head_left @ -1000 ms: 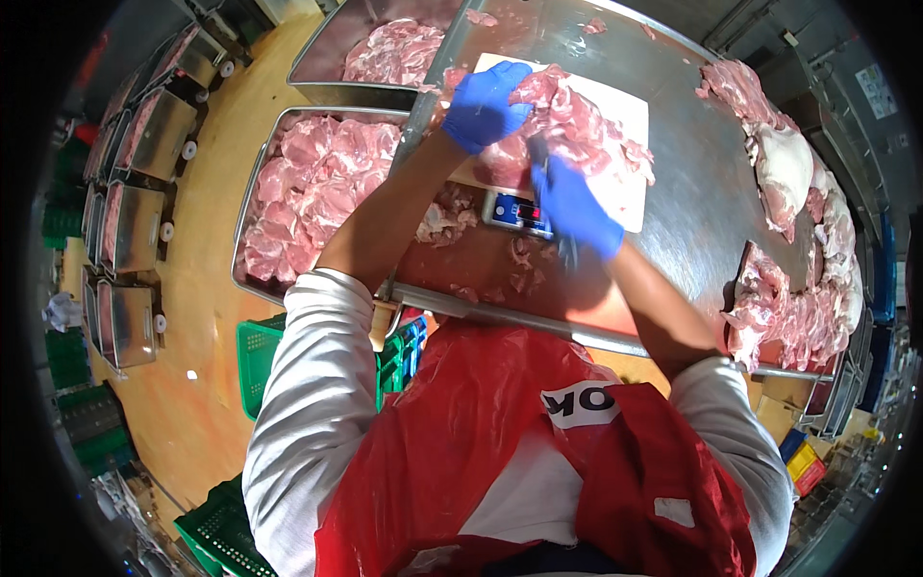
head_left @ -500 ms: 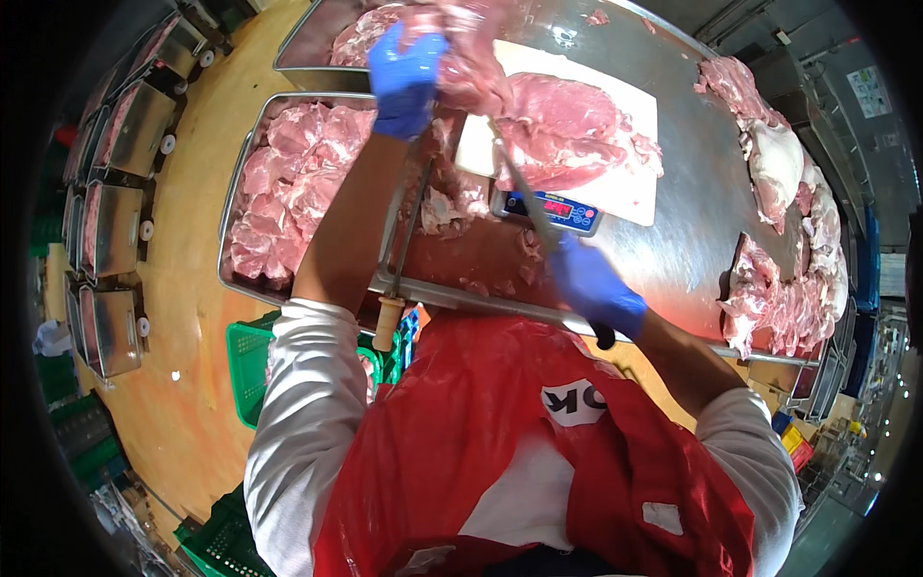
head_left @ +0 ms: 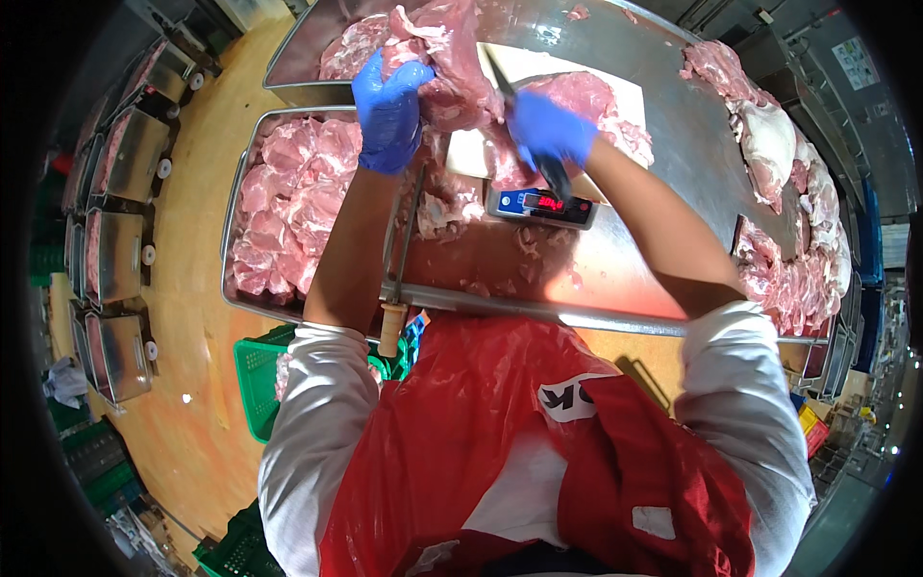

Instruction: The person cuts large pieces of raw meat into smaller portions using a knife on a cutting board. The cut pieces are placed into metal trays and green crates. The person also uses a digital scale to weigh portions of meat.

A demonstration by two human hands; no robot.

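"Two hands in blue gloves! What is the left hand (head_left: 389,120) doing?"

"It holds up a big, floppy piece of raw pink meat (head_left: 452,82). The thumb and fingers are clamped on its left side."

"Where is that meat?"

"At the left end of the flat white cutting board (head_left: 467,156). I can't tell if its bottom touches anything."

"And the right hand (head_left: 553,130)?"

"Its fingers curl tight around a knife with a dark, thin blade (head_left: 497,71). It's a bit blurry. The blade points far and left, just beside the held meat. I can't tell if they touch."

"What is near that hand?"

"Another raw pink slab (head_left: 582,94) lies on the board. On the near side sits a small blue and grey scale (head_left: 519,203) with red lights."

"What is on the left?"

"A shiny metal tray (head_left: 228,221) full of pink meat chunks (head_left: 298,192). One more metal tray (head_left: 291,72) is on its far side."

"And on the right?"

"A long heap of pink and white meat (head_left: 769,173) lies along the right edge of the silver metal table (head_left: 673,144)."
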